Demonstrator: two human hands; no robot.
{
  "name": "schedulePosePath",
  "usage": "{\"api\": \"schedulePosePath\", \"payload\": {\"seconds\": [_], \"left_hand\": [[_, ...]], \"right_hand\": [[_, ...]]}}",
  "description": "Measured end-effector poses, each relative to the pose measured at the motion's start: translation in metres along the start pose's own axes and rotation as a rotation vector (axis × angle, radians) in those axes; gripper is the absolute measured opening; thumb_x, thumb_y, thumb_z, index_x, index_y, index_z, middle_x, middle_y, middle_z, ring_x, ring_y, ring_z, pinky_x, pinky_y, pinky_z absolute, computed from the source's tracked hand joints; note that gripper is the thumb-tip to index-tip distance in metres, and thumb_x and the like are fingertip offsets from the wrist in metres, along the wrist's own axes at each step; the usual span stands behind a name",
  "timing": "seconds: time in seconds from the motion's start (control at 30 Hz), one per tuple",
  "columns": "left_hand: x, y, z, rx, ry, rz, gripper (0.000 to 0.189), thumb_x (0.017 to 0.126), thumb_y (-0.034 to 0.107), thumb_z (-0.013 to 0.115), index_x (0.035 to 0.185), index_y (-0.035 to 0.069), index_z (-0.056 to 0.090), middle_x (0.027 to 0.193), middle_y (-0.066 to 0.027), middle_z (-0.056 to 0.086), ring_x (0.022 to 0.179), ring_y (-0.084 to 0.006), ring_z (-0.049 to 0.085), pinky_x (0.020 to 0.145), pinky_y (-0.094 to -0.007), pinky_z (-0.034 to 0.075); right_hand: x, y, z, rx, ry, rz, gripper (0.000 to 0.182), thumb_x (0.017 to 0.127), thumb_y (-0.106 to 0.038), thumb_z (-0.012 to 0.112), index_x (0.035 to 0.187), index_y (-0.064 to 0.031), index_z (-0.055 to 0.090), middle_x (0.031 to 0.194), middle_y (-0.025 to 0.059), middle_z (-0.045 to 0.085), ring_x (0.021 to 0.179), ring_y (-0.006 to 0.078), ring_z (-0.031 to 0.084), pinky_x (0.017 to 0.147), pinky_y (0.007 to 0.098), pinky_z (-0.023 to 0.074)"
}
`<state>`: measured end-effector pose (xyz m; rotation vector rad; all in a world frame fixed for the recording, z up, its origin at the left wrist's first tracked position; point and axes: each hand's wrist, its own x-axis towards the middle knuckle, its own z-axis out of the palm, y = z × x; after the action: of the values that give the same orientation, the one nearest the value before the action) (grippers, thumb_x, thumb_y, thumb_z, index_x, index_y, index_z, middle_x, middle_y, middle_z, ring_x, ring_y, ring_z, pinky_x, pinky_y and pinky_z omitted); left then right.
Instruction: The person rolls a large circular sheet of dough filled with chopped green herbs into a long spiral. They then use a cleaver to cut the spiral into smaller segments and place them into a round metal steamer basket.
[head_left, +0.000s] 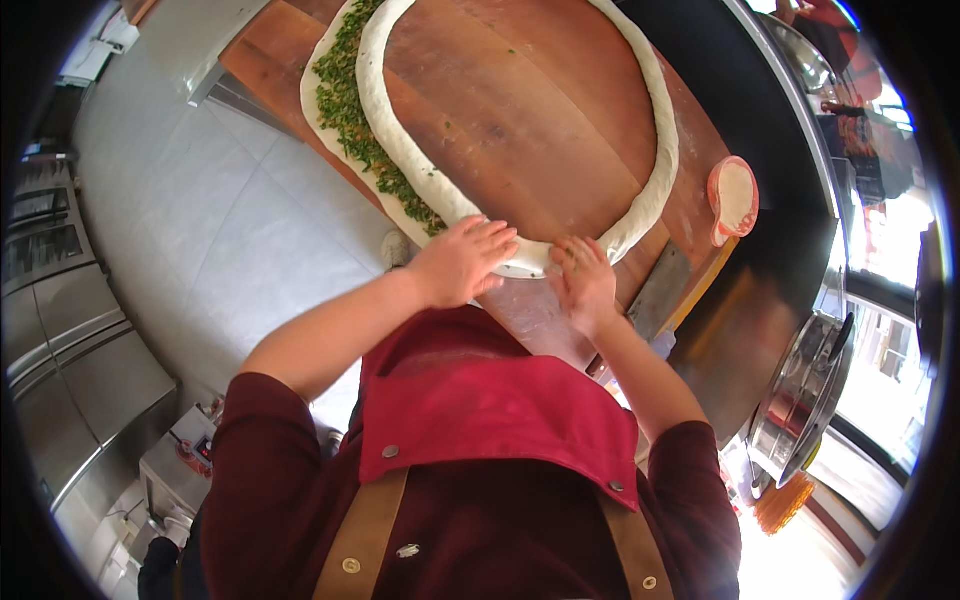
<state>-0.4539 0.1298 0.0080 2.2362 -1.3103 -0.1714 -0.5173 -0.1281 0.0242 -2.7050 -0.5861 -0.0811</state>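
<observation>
A long rope of pale dough curves in a large loop over the wooden worktop. Along its left side lies a flat dough sheet, spread with a chopped green herb filling. My left hand is on the near bend of the rope, fingers laid over it and thumb on the near side. A short way to the right, my right hand bends its fingers around the same rope. Between the two hands a short stretch of dough shows. My palms hide the dough beneath them.
The wooden worktop bears flour traces. A red scoop of flour sits near its right edge, and a flat metal blade lies nearer me. Dark panelling borders the right side; tiled floor lies left. A round metal pan stands right.
</observation>
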Motion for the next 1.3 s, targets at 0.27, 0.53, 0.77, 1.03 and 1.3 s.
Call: {"api": "schedulePosePath", "payload": {"seconds": [0.27, 0.53, 0.77, 1.03, 1.3], "left_hand": [[0.037, -0.061, -0.060, 0.067, -0.311, -0.044, 0.041, 0.078, 0.027, 0.071, 0.115, 0.011, 0.065, 0.105, -0.0056, 0.062, 0.109, -0.0235, 0.055, 0.095, -0.0391, 0.040], [0.026, -0.054, -0.055, 0.170, -0.201, 0.079, 0.026, 0.073, 0.021, 0.074, 0.091, 0.007, 0.063, 0.107, -0.0091, 0.061, 0.112, -0.0273, 0.054, 0.098, -0.0390, 0.041], [-0.020, -0.048, -0.012, 0.356, 0.176, 0.097, 0.031, 0.077, 0.023, 0.067, 0.101, 0.004, 0.059, 0.135, -0.0157, 0.053, 0.128, -0.0309, 0.047, 0.110, -0.0423, 0.034], [-0.047, -0.021, -0.011, 0.152, 0.101, -0.101, 0.075, 0.082, 0.044, 0.065, 0.139, 0.002, 0.043, 0.149, -0.0200, 0.035, 0.142, -0.0330, 0.029, 0.117, -0.0458, 0.020], [-0.045, -0.045, -0.019, -0.154, 0.290, -0.145, 0.056, 0.082, 0.026, 0.066, 0.132, 0.005, 0.053, 0.131, -0.0115, 0.055, 0.129, -0.0287, 0.045, 0.110, -0.0449, 0.032]], "right_hand": [[0.059, -0.022, 0.026, 0.327, -0.040, 0.129, 0.043, 0.079, -0.030, 0.073, 0.113, -0.0041, 0.064, 0.089, 0.0136, 0.063, 0.087, 0.0330, 0.061, 0.074, 0.0405, 0.0498], [0.052, -0.044, 0.032, 0.113, 0.016, 0.077, 0.037, 0.078, -0.025, 0.071, 0.107, -0.0040, 0.061, 0.107, 0.0130, 0.061, 0.098, 0.0330, 0.058, 0.080, 0.0434, 0.0468], [0.029, -0.057, 0.062, -0.010, 0.124, 0.044, 0.051, 0.080, -0.019, 0.067, 0.124, -0.0002, 0.050, 0.131, 0.0178, 0.055, 0.121, 0.0355, 0.051, 0.102, 0.0491, 0.0336], [0.017, -0.078, 0.047, -0.076, -0.056, 0.007, 0.068, 0.082, -0.023, 0.066, 0.139, 0.0021, 0.037, 0.140, 0.0206, 0.048, 0.130, 0.0374, 0.045, 0.109, 0.0527, 0.0268], [0.095, -0.087, 0.056, 0.319, 0.063, 0.146, 0.052, 0.085, -0.026, 0.067, 0.127, 0.0012, 0.052, 0.110, 0.0206, 0.062, 0.101, 0.0368, 0.060, 0.082, 0.0431, 0.0496]]}}
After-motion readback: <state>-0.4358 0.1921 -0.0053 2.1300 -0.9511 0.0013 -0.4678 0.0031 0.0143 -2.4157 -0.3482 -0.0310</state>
